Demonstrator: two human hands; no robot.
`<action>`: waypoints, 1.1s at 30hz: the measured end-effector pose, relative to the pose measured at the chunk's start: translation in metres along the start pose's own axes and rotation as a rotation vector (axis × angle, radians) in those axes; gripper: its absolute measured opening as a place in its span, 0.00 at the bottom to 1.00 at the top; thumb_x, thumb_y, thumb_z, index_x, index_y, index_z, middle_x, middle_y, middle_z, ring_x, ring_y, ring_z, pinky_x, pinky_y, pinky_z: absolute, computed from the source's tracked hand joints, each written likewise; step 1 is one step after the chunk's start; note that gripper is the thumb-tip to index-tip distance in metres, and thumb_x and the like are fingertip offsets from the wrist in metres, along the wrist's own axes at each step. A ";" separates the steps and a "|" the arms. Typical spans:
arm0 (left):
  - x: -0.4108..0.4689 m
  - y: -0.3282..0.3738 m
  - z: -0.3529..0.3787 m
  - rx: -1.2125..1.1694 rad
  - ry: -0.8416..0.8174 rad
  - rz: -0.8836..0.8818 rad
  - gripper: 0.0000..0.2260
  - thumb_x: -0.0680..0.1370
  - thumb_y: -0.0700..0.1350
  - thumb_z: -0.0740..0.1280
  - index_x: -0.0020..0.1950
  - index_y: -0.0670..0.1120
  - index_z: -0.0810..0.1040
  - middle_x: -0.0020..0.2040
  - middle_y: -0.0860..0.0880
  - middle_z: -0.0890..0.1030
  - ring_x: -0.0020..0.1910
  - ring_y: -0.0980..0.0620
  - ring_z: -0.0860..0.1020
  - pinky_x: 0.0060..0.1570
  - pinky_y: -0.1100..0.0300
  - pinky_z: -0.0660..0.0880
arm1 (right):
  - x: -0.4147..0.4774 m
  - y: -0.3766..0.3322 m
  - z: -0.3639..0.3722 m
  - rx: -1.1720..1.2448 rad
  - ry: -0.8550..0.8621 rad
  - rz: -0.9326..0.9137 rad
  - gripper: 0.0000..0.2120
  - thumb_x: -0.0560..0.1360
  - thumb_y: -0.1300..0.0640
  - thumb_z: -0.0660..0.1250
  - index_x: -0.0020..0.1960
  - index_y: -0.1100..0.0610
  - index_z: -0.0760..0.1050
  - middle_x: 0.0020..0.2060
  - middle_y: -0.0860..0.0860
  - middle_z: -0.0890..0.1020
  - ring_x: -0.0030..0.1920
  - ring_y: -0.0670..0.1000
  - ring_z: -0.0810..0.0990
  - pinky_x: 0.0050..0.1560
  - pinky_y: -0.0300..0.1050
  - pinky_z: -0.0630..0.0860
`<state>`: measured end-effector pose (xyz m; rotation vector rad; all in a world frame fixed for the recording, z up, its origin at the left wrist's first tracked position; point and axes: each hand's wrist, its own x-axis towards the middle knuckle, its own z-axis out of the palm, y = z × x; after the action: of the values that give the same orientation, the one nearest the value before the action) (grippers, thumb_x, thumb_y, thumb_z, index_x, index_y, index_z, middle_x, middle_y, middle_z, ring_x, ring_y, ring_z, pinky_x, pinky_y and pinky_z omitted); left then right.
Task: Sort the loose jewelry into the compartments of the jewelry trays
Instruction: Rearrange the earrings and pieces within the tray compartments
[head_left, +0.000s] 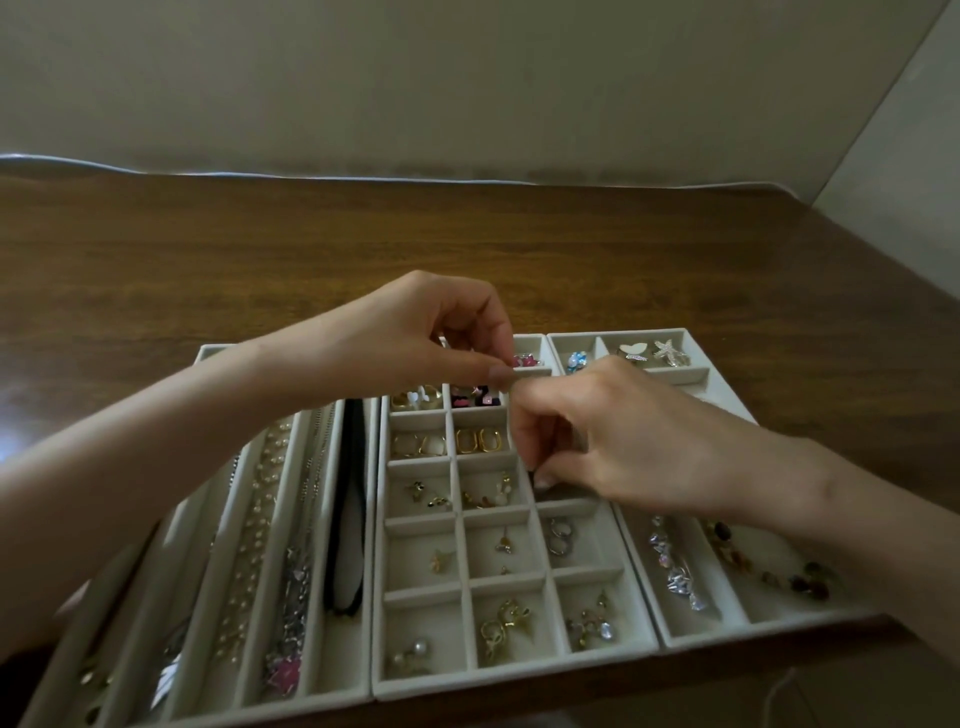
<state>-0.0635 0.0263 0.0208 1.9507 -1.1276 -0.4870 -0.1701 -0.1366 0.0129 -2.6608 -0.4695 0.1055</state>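
Note:
Three beige velvet trays lie side by side on the wooden table. Both hands meet above the top of the middle grid tray. My left hand pinches a small jewelry piece between thumb and forefinger; the piece is too small to identify. My right hand comes from the right with fingers curled, and its forefinger and thumb pinch the same spot. A dark bit shows by its lower fingertips. The hands hide the compartments beneath them.
The left tray holds necklaces and a black band in long slots. The grid holds gold hoops and several earrings. The right tray holds bracelets, with brooches at its top. Bare table stretches behind to the wall.

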 end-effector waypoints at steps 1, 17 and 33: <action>0.000 0.000 0.000 0.003 -0.001 0.002 0.04 0.72 0.42 0.71 0.44 0.46 0.78 0.38 0.50 0.81 0.31 0.62 0.75 0.33 0.72 0.71 | -0.001 0.001 0.002 0.007 0.024 -0.006 0.16 0.67 0.66 0.74 0.38 0.46 0.73 0.34 0.43 0.80 0.37 0.42 0.80 0.40 0.45 0.78; 0.000 -0.002 0.001 0.002 -0.045 0.004 0.10 0.68 0.50 0.68 0.45 0.47 0.78 0.41 0.49 0.82 0.37 0.56 0.80 0.39 0.67 0.76 | -0.015 0.018 -0.006 -0.176 0.226 -0.022 0.08 0.64 0.55 0.78 0.37 0.49 0.79 0.34 0.41 0.77 0.38 0.42 0.73 0.39 0.40 0.69; 0.001 -0.004 0.002 -0.006 -0.039 -0.005 0.08 0.69 0.48 0.69 0.45 0.48 0.78 0.40 0.51 0.83 0.35 0.60 0.78 0.35 0.70 0.73 | -0.012 0.007 0.008 -0.237 0.137 0.027 0.05 0.67 0.50 0.76 0.40 0.48 0.82 0.36 0.41 0.73 0.40 0.45 0.72 0.44 0.40 0.63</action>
<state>-0.0623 0.0253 0.0163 1.9467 -1.1443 -0.5326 -0.1799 -0.1437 0.0029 -2.8813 -0.4250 -0.1317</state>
